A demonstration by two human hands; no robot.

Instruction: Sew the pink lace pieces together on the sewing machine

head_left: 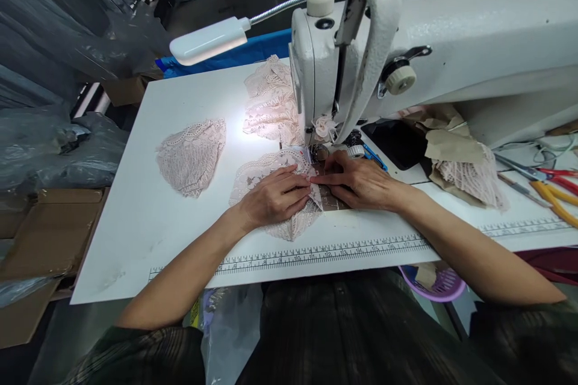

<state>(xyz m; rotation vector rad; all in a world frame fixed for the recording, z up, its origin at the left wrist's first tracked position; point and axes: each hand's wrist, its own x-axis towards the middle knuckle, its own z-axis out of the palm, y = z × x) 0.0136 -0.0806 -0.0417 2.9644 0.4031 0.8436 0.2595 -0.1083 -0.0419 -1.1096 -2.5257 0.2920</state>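
Both my hands rest on a pale pink lace piece (257,177) lying on the white table in front of the sewing machine's presser foot (316,150). My left hand (275,195) lies flat on the lace, fingers stretched toward the needle. My right hand (356,180) presses the lace's right edge down, fingers extended and close together, just below the foot. The fingertips of the two hands nearly meet.
A white sewing machine (428,30) fills the upper right, its lamp (208,41) lit. Another lace piece (192,153) lies at left, a lace stack (271,99) behind. Brown paper and lace (460,162), scissors and pliers (551,183) sit at right. A purple basket (445,286) hangs below the table's ruler edge (316,252).
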